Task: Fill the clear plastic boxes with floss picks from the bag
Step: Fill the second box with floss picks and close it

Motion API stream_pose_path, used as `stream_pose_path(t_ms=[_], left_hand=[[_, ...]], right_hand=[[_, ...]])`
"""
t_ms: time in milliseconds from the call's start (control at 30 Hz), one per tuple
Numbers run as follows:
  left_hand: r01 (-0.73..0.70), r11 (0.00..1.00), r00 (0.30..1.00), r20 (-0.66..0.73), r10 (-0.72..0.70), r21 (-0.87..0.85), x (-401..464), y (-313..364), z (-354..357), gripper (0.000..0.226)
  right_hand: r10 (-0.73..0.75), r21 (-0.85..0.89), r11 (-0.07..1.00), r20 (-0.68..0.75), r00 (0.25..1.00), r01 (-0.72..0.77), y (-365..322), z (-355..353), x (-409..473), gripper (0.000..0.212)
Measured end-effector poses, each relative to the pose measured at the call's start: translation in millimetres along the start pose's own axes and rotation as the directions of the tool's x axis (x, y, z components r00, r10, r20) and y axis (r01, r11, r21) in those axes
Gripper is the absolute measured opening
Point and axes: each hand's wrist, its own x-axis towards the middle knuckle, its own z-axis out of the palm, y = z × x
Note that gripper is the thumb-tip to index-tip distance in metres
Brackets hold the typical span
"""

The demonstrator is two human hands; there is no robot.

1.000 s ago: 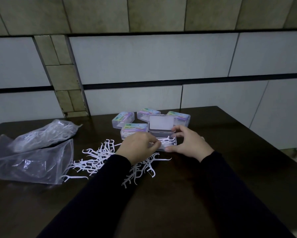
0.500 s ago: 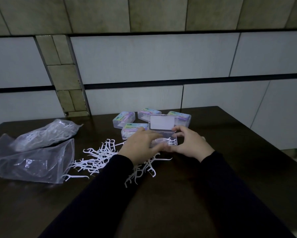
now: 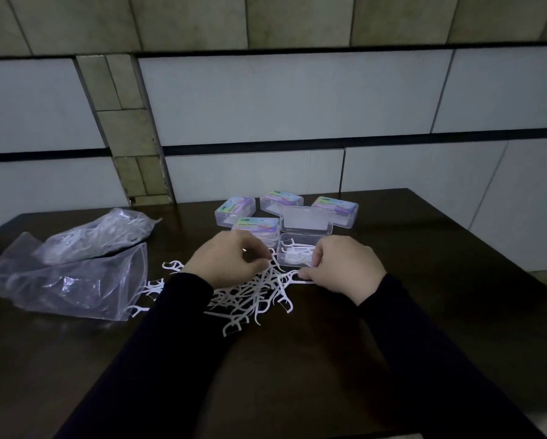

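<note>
An open clear box [image 3: 292,248] lies on the dark table [image 3: 424,312], its lid [image 3: 307,220] raised behind it and a few white floss picks inside. My right hand [image 3: 345,264] curls round the box's right end, thumb tip at the front wall beside a loose pick. My left hand [image 3: 228,259] hovers just left of the box, its curled fingers and thumb pinching at the top of the floss pick pile [image 3: 253,296]. A flat clear bag [image 3: 69,280] lies at the left. Behind it, a second bag [image 3: 101,236] holds more picks.
Three or more closed, labelled clear boxes [image 3: 234,210] stand behind the open one, close to the tiled wall [image 3: 266,106]. The table's right edge [image 3: 487,248] runs diagonally past my right hand. My dark sleeves cover the near middle of the table.
My left hand has drawn back out of the open box to the pile beside it. My right hand has slid slightly lower along the box's right end.
</note>
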Motion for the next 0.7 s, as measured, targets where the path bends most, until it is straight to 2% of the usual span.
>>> stream_pose_path(t_ms=[33,167,267,333,433,533,700], left_hand=[[0.025,0.999,1.000,0.019,-0.025,0.026,-2,1,0,0.012],[0.096,0.990,0.995,0.030,-0.100,0.101,-9,8,-1,0.056],[0.161,0.974,0.976,0.124,-0.181,0.157,-12,7,-4,0.069],[0.173,0.968,0.969,0.145,-0.201,0.181,-13,4,-5,0.062],[0.178,0.971,0.968,0.147,-0.202,0.159,-14,0,-5,0.048],[0.161,0.974,0.971,0.152,-0.186,0.162,-14,-2,-4,0.038],[0.158,0.964,0.974,0.126,-0.188,0.214,-16,-2,-5,0.028]], right_hand=[[-0.020,-0.004,1.000,-0.005,1.000,0.020,-4,3,-2,0.045],[-0.075,-0.063,0.995,-0.021,0.997,0.074,-16,13,-5,0.062],[-0.113,-0.106,0.988,0.013,0.994,0.113,-20,15,-6,0.070],[-0.130,-0.110,0.985,0.018,0.991,0.131,-20,16,-6,0.065],[-0.150,-0.069,0.986,0.022,0.988,0.151,-17,15,-5,0.041],[-0.155,-0.041,0.987,0.043,0.987,0.157,-19,16,-5,0.027],[-0.157,-0.101,0.983,-0.004,0.988,0.156,-21,21,-4,0.041]])
